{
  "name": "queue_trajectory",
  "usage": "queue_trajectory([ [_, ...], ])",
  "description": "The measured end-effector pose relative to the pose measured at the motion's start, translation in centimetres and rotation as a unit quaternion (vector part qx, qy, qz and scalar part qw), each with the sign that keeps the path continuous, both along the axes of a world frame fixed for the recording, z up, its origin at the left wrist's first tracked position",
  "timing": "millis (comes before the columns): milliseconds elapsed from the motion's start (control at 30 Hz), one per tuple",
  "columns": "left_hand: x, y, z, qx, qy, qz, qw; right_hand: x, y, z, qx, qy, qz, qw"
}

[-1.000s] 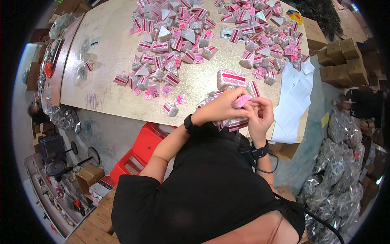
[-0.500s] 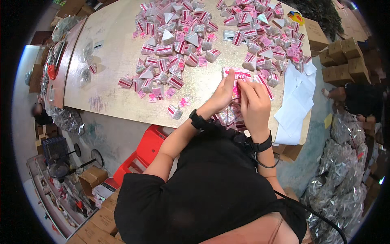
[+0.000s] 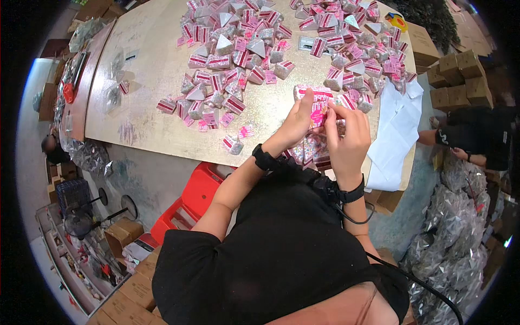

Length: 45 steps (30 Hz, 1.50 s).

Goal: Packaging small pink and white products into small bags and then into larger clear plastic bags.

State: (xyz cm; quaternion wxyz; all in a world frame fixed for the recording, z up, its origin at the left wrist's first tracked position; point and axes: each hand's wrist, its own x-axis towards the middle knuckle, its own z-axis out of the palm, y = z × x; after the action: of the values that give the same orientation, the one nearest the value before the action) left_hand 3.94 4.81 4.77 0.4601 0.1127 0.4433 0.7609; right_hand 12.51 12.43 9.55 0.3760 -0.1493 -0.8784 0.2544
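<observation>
Above the table's near edge, my left hand (image 3: 294, 125) is closed around a wedge-shaped packet (image 3: 317, 93), white with pink stripes, thumb lying along it. A bright pink printed tag (image 3: 318, 115) shows on the packet's near side. My right hand (image 3: 349, 130) has its thumb and forefinger pinched at the right edge of that tag; the fingertips partly hide the contact. More glittery wedge packets (image 3: 313, 147) lie below and between my hands, against my body. A single packet (image 3: 233, 144) and a loose pink tag (image 3: 246, 132) rest left of my left wrist.
Wedge packets and tags heap in a left pile (image 3: 233, 59) and a right pile (image 3: 346, 49) on the wooden table (image 3: 157, 130). White sheets (image 3: 392, 141) lie at right, a yellow tape dispenser (image 3: 397, 21) behind. A red chair (image 3: 197, 192) and a person (image 3: 476, 135) are nearby.
My right hand has shifted slightly right, uncovering more of the pink tag. My left hand keeps the packet in nearly the same place. The person at right has moved an arm.
</observation>
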Motion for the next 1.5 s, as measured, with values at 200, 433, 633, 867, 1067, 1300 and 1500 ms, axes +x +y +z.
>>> queue_trajectory([
  [200,0.3,0.3,0.9,-0.026,0.023,0.046,0.998,-0.2,-0.1,0.0,0.006,0.02,-0.007,1.0],
  [433,0.3,0.2,-0.2,-0.004,0.021,0.016,1.0,-0.4,-0.2,-1.2,0.014,0.051,-0.021,0.998],
  [633,0.2,0.6,-2.8,-0.039,0.08,0.084,0.992,-0.4,-0.5,-2.1,0.022,0.027,-0.009,0.999],
  [867,0.0,-0.1,-1.7,-0.021,0.098,-0.003,0.995,-0.4,-0.5,-1.8,0.005,0.004,0.004,1.0],
  [1067,-0.3,-0.8,-1.2,-0.006,0.281,-0.036,0.959,0.4,0.5,-1.4,-0.05,-0.014,0.079,0.996],
  [1300,0.1,-2.0,-1.0,-0.008,0.285,-0.075,0.956,2.7,1.4,-4.4,-0.021,-0.005,0.203,0.979],
  [1500,-0.2,-2.1,-0.9,0.079,0.211,-0.166,0.96,2.9,1.2,-4.7,0.061,0.075,0.21,0.973],
])
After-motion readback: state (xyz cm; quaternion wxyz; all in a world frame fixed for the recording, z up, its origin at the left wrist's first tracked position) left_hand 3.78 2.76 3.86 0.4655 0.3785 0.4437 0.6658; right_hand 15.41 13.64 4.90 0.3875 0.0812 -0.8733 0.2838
